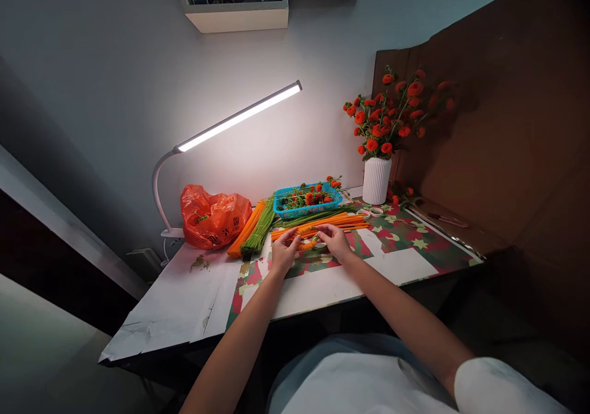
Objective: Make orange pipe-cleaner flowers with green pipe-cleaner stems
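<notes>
Between my hands, just above the table, is a bent orange pipe cleaner (pixel 306 246) with a little green on it. My left hand (pixel 284 250) pinches its left end between thumb and fingers. The right end is pinched by my right hand (pixel 337 243), the fingertips close together. Right behind the hands lie loose orange pipe cleaners (pixel 341 219), with green stems (pixel 299 220) beyond them. A bundle of green pipe cleaners (pixel 259 230) and an orange bundle (pixel 246 230) lie to the left of my left hand. Small details of the held piece are hidden by my fingers.
A blue basket (pixel 306 210) of orange flowers stands at the back. Left of it are a red plastic bag (pixel 214 217) and a lit clamp lamp (pixel 239 118). At the right, a white vase (pixel 377 180) holds orange flowers near pale rings (pixel 377 212). Cardboard (pixel 498 107) walls the right side.
</notes>
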### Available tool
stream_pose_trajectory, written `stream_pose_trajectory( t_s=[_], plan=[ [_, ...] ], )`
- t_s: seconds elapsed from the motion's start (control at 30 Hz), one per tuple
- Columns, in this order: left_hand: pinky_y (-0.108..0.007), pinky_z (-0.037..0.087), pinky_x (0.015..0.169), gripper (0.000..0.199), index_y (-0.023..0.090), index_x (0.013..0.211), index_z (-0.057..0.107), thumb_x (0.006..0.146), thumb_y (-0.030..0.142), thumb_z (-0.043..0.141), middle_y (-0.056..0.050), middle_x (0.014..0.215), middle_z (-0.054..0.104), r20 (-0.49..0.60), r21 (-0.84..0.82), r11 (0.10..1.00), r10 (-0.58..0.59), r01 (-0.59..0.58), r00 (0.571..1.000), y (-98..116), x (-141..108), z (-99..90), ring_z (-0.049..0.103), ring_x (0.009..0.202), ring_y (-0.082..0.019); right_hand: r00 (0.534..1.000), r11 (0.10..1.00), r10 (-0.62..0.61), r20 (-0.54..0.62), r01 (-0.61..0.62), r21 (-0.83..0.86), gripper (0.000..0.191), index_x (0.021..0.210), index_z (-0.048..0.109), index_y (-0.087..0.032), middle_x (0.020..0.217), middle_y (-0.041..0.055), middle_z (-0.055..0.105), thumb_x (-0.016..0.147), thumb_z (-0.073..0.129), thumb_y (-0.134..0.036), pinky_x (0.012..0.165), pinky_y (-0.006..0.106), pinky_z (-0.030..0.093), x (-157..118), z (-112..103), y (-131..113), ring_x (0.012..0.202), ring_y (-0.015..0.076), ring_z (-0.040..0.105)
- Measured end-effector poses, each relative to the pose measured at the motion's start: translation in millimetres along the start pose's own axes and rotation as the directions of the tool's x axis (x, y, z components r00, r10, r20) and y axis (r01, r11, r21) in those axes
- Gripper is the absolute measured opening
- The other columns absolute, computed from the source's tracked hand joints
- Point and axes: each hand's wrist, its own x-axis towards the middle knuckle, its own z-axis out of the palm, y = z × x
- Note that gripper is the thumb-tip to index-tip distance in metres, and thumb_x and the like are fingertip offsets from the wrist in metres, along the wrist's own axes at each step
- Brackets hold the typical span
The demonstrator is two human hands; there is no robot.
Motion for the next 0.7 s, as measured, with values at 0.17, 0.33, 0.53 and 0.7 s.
stream_pose_trajectory(
  t_s=[0.17,0.33,0.53,0.7],
  plan=[
    [-0.031,0.060,0.059,0.050,0.016,0.109,0.065,0.065,0.035,0.077,-0.009,0.100,0.069,0.015,0.015,1.000,0.021,-0.021,1.000,-0.5,0.0,-0.2,0.069,0.074,-0.018,0.998,0.998,-0.045,-0.046,0.043,-0.052,0.027,0.092,0.067,-0.016,0.085,0.0068,0.071,0.070,0.065,-0.032,0.057,0.027,0.054,1.3,-2.5,-0.1,0.060,0.0150,0.065],
    [-0.034,0.061,0.061,0.047,0.014,0.110,0.065,0.070,0.037,0.072,-0.008,0.090,0.072,0.028,0.058,0.997,0.042,-0.043,0.999,-1.7,0.7,-1.9,0.069,0.069,-0.018,0.996,0.990,-0.081,-0.042,0.076,-0.123,0.024,0.091,0.068,-0.016,0.084,0.0070,0.072,0.073,0.060,-0.029,0.055,0.027,0.053,0.6,-2.1,0.4,0.059,0.0159,0.066],
    [-0.029,0.058,0.055,0.036,0.014,0.102,0.070,0.073,0.035,0.069,-0.009,0.091,0.073,0.037,0.183,0.975,0.122,-0.126,0.992,-5.3,2.0,-2.9,0.068,0.063,-0.017,0.988,0.961,-0.142,-0.059,0.123,-0.249,0.022,0.090,0.069,-0.016,0.080,0.0058,0.071,0.075,0.053,-0.023,0.057,0.027,0.052,-0.3,-4.4,0.4,0.060,0.0160,0.065],
    [-0.027,0.056,0.056,0.026,0.018,0.097,0.071,0.075,0.029,0.065,-0.009,0.096,0.073,0.067,0.293,0.931,0.208,-0.218,0.976,-3.7,-0.1,-3.1,0.067,0.065,-0.016,0.978,0.924,-0.199,-0.057,0.168,-0.343,0.023,0.089,0.070,-0.017,0.079,0.0057,0.070,0.076,0.051,-0.022,0.059,0.028,0.051,-1.4,-5.7,-0.3,0.061,0.0165,0.063]
  ],
)
